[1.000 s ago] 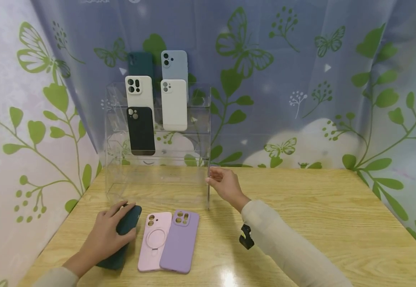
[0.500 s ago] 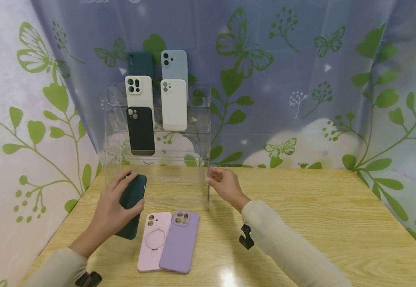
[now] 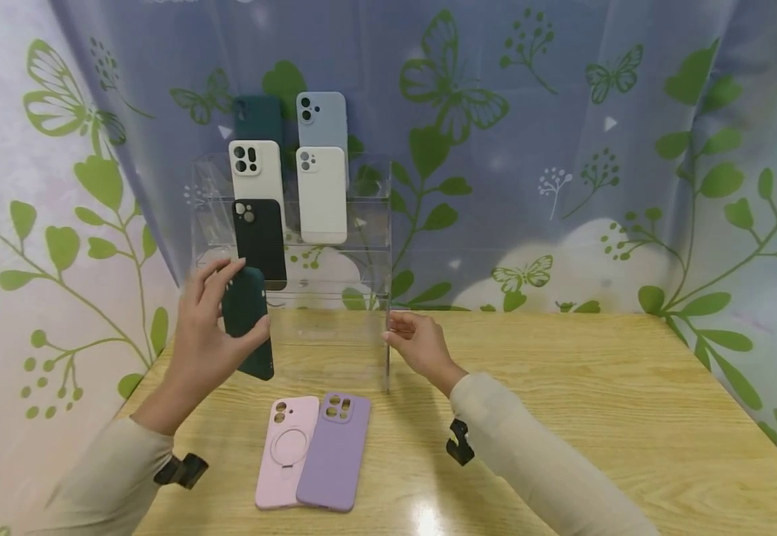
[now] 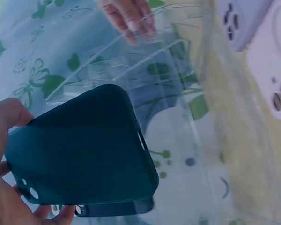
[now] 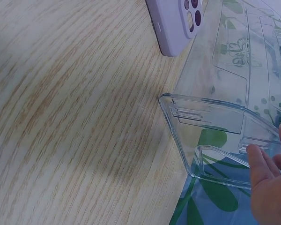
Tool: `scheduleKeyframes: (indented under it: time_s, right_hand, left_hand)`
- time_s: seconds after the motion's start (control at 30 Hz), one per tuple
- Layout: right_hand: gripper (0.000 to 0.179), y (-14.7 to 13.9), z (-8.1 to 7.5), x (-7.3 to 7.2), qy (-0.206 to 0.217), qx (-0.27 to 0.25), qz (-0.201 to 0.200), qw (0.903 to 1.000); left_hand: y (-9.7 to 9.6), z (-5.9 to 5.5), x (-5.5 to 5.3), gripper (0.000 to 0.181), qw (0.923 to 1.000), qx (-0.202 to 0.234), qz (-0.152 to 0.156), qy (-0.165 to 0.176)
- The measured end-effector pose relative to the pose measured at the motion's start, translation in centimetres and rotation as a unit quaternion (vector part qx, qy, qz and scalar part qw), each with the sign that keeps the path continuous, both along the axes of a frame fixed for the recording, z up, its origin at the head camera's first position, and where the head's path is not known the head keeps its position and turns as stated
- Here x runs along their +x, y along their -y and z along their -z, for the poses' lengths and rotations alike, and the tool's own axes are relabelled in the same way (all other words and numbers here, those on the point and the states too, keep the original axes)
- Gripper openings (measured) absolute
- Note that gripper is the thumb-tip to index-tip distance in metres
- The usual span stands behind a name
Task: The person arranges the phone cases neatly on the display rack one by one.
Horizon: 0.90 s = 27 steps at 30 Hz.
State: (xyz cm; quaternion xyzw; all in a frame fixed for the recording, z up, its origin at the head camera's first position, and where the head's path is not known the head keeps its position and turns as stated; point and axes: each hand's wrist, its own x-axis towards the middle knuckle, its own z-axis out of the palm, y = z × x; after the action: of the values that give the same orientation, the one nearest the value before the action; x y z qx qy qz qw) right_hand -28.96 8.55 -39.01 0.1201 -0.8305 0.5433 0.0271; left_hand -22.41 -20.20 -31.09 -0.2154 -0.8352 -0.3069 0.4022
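Note:
My left hand [image 3: 201,335] grips a dark green phone case [image 3: 244,298] by its long edges, thumb on one side and fingers on the other. The case is raised upright before the lower left of a clear acrylic display stand [image 3: 389,357], overlapping a black phone case [image 3: 261,242] in the head view. Up close, the left wrist view shows the green case's smooth face [image 4: 84,145] and small cutouts. At the stand's right side panel [image 5: 210,117], my right hand [image 3: 422,344] holds the edge between thumb and fingers.
Higher on the stand are a dark green case [image 3: 257,115], a light blue case [image 3: 324,126] and two white cases [image 3: 321,201]. A pink case [image 3: 277,473] lies on the wooden table [image 3: 529,402], partly under a purple case [image 3: 336,458]. Patterned curtains [image 3: 496,171] hang behind.
My left hand has lifted the dark green case off the table and carried it up and forward to the stand, tilting it upright. My right hand stays at the side panel.

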Motion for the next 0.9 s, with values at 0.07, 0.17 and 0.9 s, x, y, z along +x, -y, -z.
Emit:
scheduleKeyframes:
  time_s: [0.07, 0.17, 0.9]
  right_hand:
    - [0.046, -0.1, 0.0, 0.0, -0.002, 0.001, -0.001, 1.0]
    - [0.046, -0.2, 0.0, 0.0, -0.005, 0.001, -0.001, 1.0]
    - [0.045, 0.0, -0.1, 0.2, -0.015, 0.02, 0.001, 0.9997]
  left_hand:
    - [-0.4, -0.8, -0.3, 0.075, 0.9999, 0.008, -0.003, -0.013]
    - [-1.2, -1.8, -0.9, 0.074, 0.9994, 0.021, -0.007, -0.026]
    - [-5.6, -4.7, -5.5, 0.062, 0.9882, 0.074, 0.008, -0.134]
